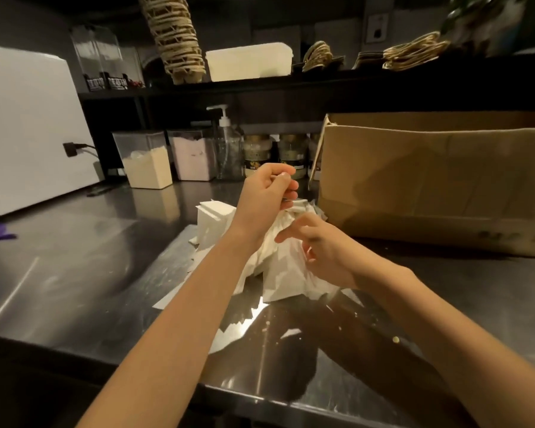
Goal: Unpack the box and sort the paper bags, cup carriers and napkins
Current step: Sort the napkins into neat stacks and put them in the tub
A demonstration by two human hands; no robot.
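**Bench** (pixel 74 257): stainless steel with a reflective top, crumbs scattered near the front right.

**Napkins** (pixel 213 217): a white stack at the middle of the bench, left of the cardboard box. Just in front of it, touching it, lies a crumpled white wrapper bundle (pixel 278 270). Loose white sheets lie flat around the bundle's base.

**Left hand** (pixel 266 193): raised over the bundle, fingers curled, pinching the gathered top of the wrapper and drawing it upward.

**Right hand** (pixel 318 248): set against the right side of the bundle, fingers loosely spread and part bent. It touches the wrapper, but I cannot tell whether it grips it.

**Cardboard box** (pixel 430 180): brown and large, standing on the bench to the right, top open, with one flap upright at its left corner. Its contents are not visible.

**Cup carriers** (pixel 176 35): a tall nested stack of pulp trays leaning on the upper shelf, back centre.

**Paper bags** (pixel 414 52): flat piles with twisted cord handles on the same shelf, to the right.

**White tub** (pixel 247 61): on the shelf between the carriers and the bags.

**Back of bench, left to right:** two clear canisters (pixel 147 159) of powder, a pump bottle (pixel 227 143) and labelled jars (pixel 257 152).

**White appliance** (pixel 28 125): at far left, with a cable plugged into its side.
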